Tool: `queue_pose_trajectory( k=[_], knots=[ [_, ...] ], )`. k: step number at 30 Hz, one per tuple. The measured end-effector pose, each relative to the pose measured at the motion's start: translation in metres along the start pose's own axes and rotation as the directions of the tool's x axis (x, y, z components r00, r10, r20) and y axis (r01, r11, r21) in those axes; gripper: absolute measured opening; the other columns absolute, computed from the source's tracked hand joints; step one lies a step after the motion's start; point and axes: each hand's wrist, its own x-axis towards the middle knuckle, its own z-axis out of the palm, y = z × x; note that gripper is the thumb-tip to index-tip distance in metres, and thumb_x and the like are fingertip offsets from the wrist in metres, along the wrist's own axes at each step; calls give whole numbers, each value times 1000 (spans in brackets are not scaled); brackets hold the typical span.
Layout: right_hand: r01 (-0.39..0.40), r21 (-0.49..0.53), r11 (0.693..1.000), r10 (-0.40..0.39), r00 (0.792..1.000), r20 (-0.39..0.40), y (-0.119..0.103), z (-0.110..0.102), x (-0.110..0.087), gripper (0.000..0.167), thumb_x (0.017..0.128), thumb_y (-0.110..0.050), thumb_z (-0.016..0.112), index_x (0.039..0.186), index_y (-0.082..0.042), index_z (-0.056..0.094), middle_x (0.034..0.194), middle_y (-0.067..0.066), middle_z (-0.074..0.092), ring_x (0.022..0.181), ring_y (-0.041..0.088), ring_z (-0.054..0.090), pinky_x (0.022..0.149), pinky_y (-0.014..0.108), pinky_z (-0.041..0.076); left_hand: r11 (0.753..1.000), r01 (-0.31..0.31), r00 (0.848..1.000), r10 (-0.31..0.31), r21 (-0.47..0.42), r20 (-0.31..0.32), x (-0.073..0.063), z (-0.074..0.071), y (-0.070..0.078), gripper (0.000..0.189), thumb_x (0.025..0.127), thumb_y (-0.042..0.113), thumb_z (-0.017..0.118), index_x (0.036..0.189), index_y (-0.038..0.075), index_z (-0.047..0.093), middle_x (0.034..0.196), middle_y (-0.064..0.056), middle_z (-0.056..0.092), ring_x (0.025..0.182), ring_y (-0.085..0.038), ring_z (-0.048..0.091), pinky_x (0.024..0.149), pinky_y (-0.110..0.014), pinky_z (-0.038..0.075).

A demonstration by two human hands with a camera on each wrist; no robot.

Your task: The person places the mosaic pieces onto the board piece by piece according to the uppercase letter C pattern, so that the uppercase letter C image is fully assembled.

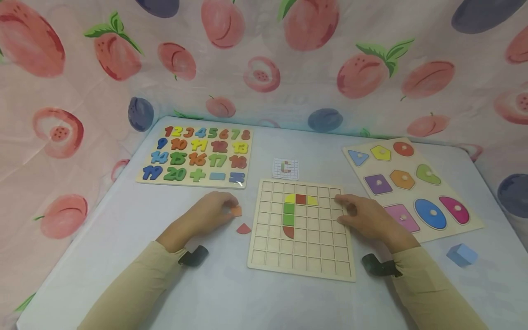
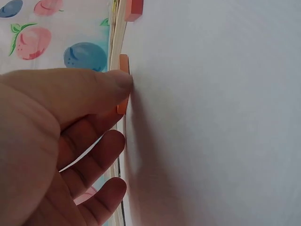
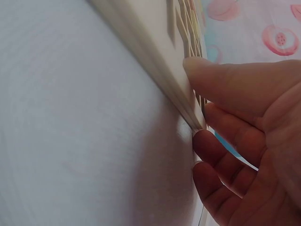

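Note:
My left hand (image 1: 212,211) pinches an orange square tile (image 1: 236,211) between thumb and forefinger, left of a wooden grid board (image 1: 305,261). In the left wrist view the tile (image 2: 123,106) stands on edge under the thumb, close to the white surface; the other fingers are loosely bent. A loose red quarter-round tile (image 1: 243,228) lies just below that hand. On the board sit a red square (image 1: 300,199) between two yellow quarter-rounds, two green squares (image 1: 288,220) and a red quarter-round (image 1: 289,232). My right hand (image 1: 365,215) holds the board's right edge, thumb on the rim (image 3: 186,89).
A small pattern card (image 1: 285,168) lies behind the board. At back left is a number puzzle (image 1: 191,183); at right, a knobbed shape puzzle (image 1: 449,231) reaches close behind the right hand. A blue block (image 1: 462,255) sits near the right forearm. Fruit-print cloth (image 1: 264,105) hangs behind the table.

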Motion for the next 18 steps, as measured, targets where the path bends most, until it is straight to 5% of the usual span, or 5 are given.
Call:
queue_pose_trajectory(
  k=[18],
  knots=[
    [-4,-1,1000,4,1000,1,-2,0,0,61,91,-23,72,145,-7,51,144,24,49,131,44,46,105,61,36,997,-68,998,68,21,-18,7,-1,21,33,92,19,73,123,8,69,118,-4,68,115,-23,59,100,-42,48]
  ],
)
